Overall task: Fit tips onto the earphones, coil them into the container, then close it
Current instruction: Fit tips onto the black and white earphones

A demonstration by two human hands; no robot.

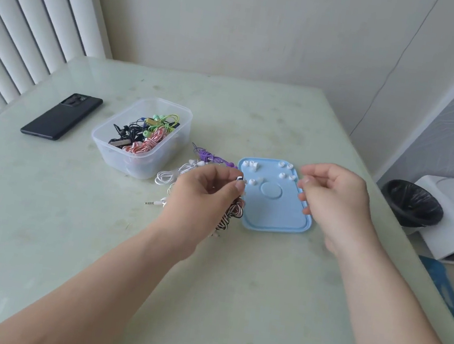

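Striped earphones point(231, 213), black and white, are in my left grip point(201, 194): thumb and forefinger pinch one earbud at its top, and the rest of the cord hangs in a loose bundle from under my palm, down to the bench point(90, 239). My right grip point(337, 198) hovers well apart from the left, at about the same height, fingers curled inward with the fingertips point(305, 181) blurred. I cannot tell whether it pinches anything.

Between the two grips, and beneath them, a pale blue lid point(278, 212) lies flat on the bench with its inner face up. Small white ear tips point(250, 164) are scattered over its far half, one pair just beyond the earbud I hold and the others nearer the right grip's fingertips.

Just past the left grip's knuckles lie purple earphones point(210, 157), and just to their left white earphones point(170, 175), whose jack plug points away to the left of my wrist.

Farther out on the left grip's side stands the clear plastic container point(109, 153), open, with coiled earphones point(148, 135) of several colours inside. Beyond it, a black phone point(60, 115) lies flat on the bench.

Out past the right grip, off the bench edge, sits a bin point(412, 204) with a black liner.
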